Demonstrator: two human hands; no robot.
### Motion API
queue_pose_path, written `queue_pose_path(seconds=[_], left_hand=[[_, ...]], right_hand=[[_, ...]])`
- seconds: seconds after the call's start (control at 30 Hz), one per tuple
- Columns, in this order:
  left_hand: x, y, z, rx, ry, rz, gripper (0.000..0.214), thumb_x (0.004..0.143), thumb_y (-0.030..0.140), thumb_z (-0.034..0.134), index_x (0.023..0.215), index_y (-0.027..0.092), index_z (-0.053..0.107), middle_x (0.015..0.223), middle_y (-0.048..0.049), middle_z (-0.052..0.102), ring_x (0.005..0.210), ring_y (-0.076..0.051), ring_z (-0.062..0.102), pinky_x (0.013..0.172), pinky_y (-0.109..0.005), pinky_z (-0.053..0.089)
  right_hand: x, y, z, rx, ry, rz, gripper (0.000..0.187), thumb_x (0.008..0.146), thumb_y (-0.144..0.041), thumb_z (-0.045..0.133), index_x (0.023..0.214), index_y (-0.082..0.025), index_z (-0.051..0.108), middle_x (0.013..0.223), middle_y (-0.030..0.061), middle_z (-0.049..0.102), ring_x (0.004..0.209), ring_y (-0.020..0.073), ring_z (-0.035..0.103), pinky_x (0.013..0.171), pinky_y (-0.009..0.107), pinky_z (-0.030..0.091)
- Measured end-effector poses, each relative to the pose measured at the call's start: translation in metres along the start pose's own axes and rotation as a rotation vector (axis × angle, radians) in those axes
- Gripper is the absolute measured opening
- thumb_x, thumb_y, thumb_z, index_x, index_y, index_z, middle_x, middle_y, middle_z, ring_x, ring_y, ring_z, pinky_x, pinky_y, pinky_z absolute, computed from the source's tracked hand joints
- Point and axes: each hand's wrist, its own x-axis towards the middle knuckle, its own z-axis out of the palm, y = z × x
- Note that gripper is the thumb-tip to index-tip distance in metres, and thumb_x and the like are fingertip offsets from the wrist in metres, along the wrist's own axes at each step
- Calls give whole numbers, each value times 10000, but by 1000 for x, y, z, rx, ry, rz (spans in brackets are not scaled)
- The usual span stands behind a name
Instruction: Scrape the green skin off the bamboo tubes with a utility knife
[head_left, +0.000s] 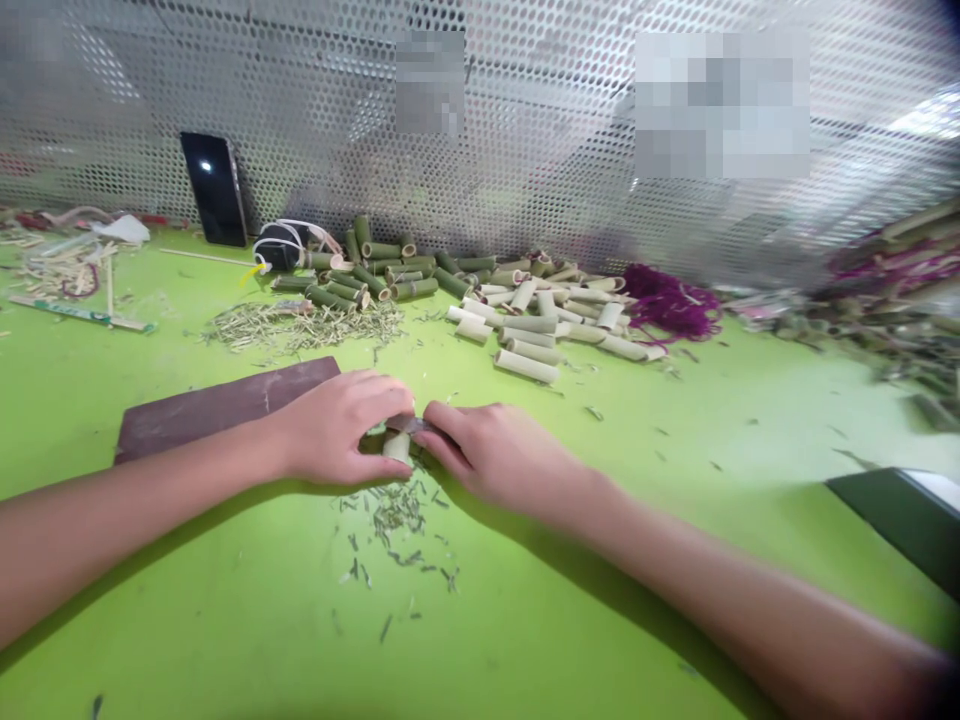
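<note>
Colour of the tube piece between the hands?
Pale green-beige tube piece, clearest in the head view.

A perforated metal screen [525, 120] runs the full width behind the bench as its back wall, silvery-grey, with blurred shapes showing through the holes that may be a room beyond. The work surface is a bright lime-green tabletop [225, 620], matte and evenly lit from above, with soft shadows and a pale glare [930, 112] on the screen at upper right. A dark phone [215, 190] leans upright against the screen at left, and the corner of a dark green box [900, 515] juts in from the right edge.
</note>
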Motion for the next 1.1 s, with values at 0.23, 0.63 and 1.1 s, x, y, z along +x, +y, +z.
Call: queue_pose_path(seconds=[0.23, 0.63, 1.1], left_hand=[[-2, 1, 0, 24, -5, 2, 476, 963, 674, 549, 1027, 210, 631, 1186, -117, 675, 1060, -296, 619, 892, -435, 490], [-2, 6, -1, -38, 5, -122, 535, 886, 651, 669, 1145, 188, 603, 1092, -109, 707, 1005, -297, 644, 884, -454, 523], [3, 6, 2, -63, 4, -121, 585, 855, 702, 677, 1120, 184, 619, 1117, -127, 714, 1007, -317, 666, 899, -475, 518]], right_hand=[[-1, 2, -1, 60, -58, -22, 317, 1108, -384, 427, 931, -196, 613, 683, -6, 649, 509, 118, 522, 519, 260, 310], [-9, 2, 0, 23, -13, 14, 338, 1103, -386, 414, 895, -199, 602, 668, -2, 645, 491, 123, 523, 510, 251, 331], [-4, 10, 3, -151, 140, -127, 344, 1077, -340, 396, 882, -195, 640, 669, 16, 660, 525, 144, 539, 539, 292, 336]])
